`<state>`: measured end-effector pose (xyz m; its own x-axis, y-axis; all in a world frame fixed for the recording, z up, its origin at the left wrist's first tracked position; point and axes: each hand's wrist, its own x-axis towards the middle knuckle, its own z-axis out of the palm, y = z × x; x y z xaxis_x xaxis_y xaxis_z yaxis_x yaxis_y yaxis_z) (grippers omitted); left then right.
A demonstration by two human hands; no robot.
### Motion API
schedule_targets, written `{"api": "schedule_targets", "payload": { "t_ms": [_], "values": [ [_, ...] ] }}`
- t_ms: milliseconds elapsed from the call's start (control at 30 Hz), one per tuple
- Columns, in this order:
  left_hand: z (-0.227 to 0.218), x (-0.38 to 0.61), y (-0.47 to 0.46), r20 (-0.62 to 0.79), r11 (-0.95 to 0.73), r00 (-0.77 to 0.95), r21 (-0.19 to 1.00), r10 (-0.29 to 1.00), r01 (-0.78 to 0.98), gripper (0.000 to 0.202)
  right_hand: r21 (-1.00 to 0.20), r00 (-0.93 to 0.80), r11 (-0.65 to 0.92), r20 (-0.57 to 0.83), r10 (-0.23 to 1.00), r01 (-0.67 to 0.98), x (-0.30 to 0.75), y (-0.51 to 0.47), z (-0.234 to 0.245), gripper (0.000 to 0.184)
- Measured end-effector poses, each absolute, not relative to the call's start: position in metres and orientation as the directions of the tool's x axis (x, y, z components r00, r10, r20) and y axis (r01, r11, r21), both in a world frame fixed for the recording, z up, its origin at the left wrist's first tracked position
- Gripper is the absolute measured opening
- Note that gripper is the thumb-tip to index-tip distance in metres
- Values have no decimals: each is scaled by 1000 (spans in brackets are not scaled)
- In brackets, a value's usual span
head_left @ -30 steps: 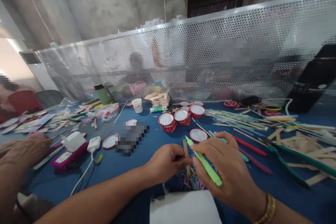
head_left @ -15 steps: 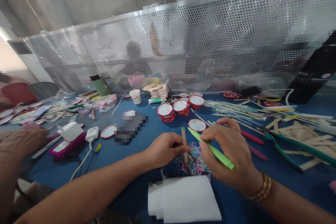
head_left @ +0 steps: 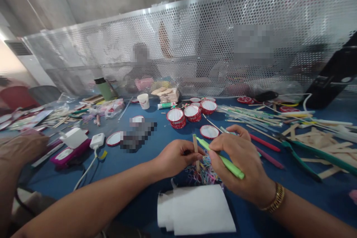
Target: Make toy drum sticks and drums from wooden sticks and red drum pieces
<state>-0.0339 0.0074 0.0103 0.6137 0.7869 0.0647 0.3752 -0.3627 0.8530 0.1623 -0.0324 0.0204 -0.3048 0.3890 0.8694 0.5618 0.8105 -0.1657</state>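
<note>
Between thumb and fingers, my left hand (head_left: 177, 158) holds a flat wooden craft stick (head_left: 195, 144) upright. A light green marker (head_left: 230, 165) is gripped pen-fashion in my right hand (head_left: 240, 160), its tip close to the upper part of the stick; whether it touches I cannot tell. Below and behind the stick lies a tangle of colourful thread or thin bands (head_left: 208, 173), partly hidden by my hands. Nearest to me rests a folded white cloth (head_left: 198, 210).
Red-rimmed paper cups (head_left: 192, 113) and a white lid (head_left: 209, 131) sit beyond my hands. Green-handled pliers (head_left: 299, 160) and loose craft sticks (head_left: 340, 152) lie right. A phone (head_left: 139, 135) and white charger (head_left: 97, 141) are left, near another person's hand (head_left: 28, 145).
The marker in my right hand has shifted slightly left, bringing its tip nearer the stick. My left hand keeps the stick in nearly the same place.
</note>
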Motion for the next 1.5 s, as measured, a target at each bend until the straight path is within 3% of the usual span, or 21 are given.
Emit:
{"api": "schedule_targets", "payload": {
  "t_ms": [333, 1067, 1267, 1500],
  "values": [
    [8, -32, 6, 89, -355, 613, 876, 785, 327, 19, -155, -329, 817, 862, 387, 556, 161, -34, 22, 11],
    [13, -33, 5, 60, -342, 608, 869, 792, 358, 20, -136, -333, 802, 860, 388, 581, 159, -33, 22, 10],
    [14, -33, 4, 72, -396, 576, 795, 814, 461, 18, -146, -293, 793, 877, 380, 592, 164, -29, 21, 11],
    [12, -32, 2, 78, -369, 596, 846, 799, 384, 19, -128, -343, 829, 868, 359, 545, 159, -34, 24, 10]
  ]
}}
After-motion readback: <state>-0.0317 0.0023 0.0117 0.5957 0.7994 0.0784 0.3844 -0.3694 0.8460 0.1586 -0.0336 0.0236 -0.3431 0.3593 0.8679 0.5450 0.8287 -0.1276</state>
